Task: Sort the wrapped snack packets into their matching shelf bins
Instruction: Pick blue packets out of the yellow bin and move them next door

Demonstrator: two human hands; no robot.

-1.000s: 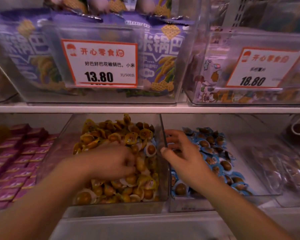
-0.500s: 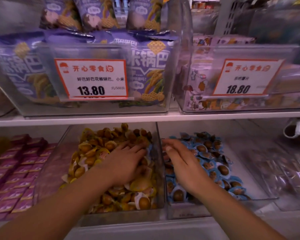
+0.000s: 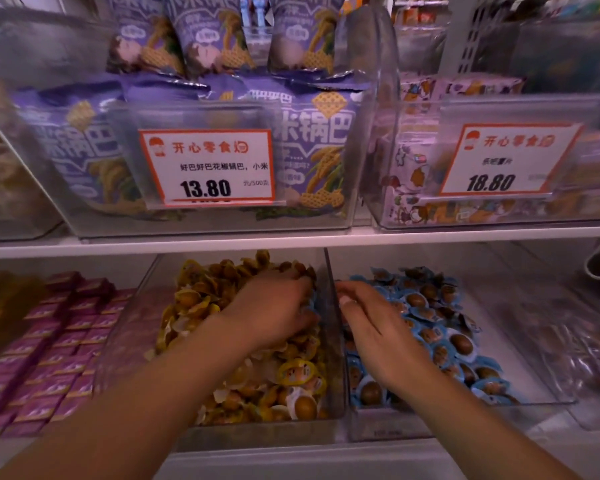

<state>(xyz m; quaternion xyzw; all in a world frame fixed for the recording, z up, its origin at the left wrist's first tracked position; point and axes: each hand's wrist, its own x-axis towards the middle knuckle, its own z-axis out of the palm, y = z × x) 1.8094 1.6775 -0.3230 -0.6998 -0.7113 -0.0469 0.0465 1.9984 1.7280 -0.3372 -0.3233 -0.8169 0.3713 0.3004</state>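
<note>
Fingers of left hand curled in yellow packets; right hand fingers relaxed over blue packets; clear divider between.

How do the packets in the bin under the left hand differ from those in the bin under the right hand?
The yellow packets have yellow wrappers; the blue packets have blue ones. The yellow packets are heaped across most of the left bin, while the blue packets leave the right bin bare along its right side. The left hand rests on the yellow heap, the right hand on the blue. Both kinds are small, round and individually wrapped around a brown, egg-shaped snack.
</note>
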